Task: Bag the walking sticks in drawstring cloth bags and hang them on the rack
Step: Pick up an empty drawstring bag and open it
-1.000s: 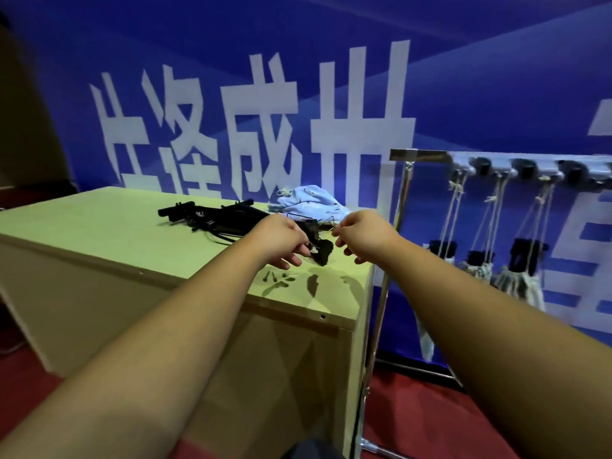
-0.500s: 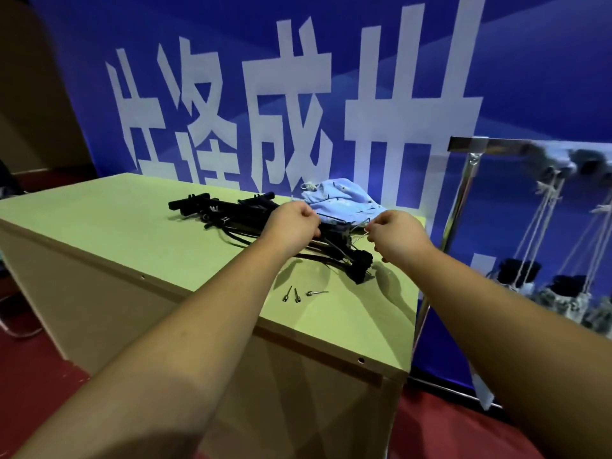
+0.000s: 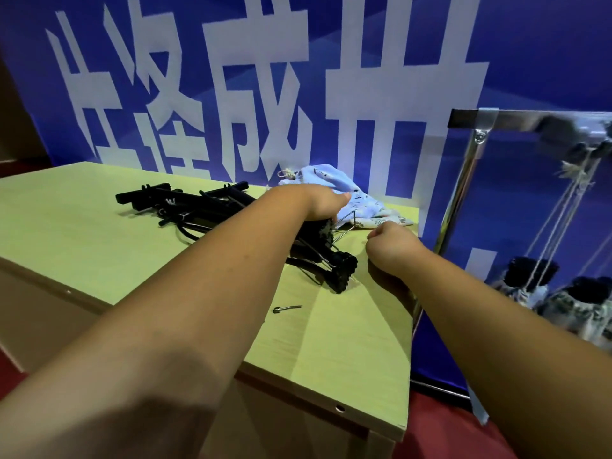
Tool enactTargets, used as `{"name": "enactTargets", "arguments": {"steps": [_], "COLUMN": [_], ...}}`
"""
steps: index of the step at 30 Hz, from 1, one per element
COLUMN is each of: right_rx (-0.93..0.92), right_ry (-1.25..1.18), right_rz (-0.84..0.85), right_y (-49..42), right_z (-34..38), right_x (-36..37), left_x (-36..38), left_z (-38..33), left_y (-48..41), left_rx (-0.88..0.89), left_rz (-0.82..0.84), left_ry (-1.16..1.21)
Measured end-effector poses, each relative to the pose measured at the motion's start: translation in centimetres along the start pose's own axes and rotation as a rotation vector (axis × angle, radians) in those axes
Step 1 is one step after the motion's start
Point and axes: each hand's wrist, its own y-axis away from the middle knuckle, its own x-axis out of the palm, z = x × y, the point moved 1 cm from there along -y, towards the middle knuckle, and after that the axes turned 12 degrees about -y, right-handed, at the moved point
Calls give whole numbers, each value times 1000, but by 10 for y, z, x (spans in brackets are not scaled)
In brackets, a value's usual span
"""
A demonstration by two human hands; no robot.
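Several folded black walking sticks (image 3: pixel 198 207) lie in a heap on the pale green table (image 3: pixel 82 246). My left hand (image 3: pixel 323 203) grips the near end of one folded stick from above. My right hand (image 3: pixel 390 248) is curled just right of it and pinches a thin cord (image 3: pixel 351 228) that runs from that stick's end. A pile of light blue drawstring cloth bags (image 3: pixel 361 200) lies behind both hands at the table's back right. The metal rack (image 3: pixel 463 170) stands to the right of the table.
Bagged sticks (image 3: pixel 530 286) hang by their strings from the rack's top bar at the right. A small metal pin (image 3: pixel 286 308) lies on the table near the front. A blue banner with white characters (image 3: pixel 265 94) stands behind the table. The floor is red.
The view has moved closer to the table. My left hand has settled on the stick's end by the bags, and my right hand has drawn slightly away to the right with the cord.
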Motion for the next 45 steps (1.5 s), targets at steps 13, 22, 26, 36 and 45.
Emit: {"name": "enactTargets", "arguments": {"steps": [13,22,26,36,45], "right_rx": [21,60,154,135,-217], "right_ry": [-343,-924,-1073,-947,-689], "right_rz": [3,90,99,150,234], "right_y": [15,60,77,83,102], "right_z": [-9,17,37,61,78], "right_x": [-10,-34,-43,-46,-46], "left_x": [-38,-90,-107,-136,-178], "left_z": [-10,-1,7,29,2], "left_y": [31,93,113,139,176], "left_rx": [1,-107,-136,-99,161], "left_rz": [-410,-461,-464,-843,-680], "left_ry": [248,238,242,878,1746]}}
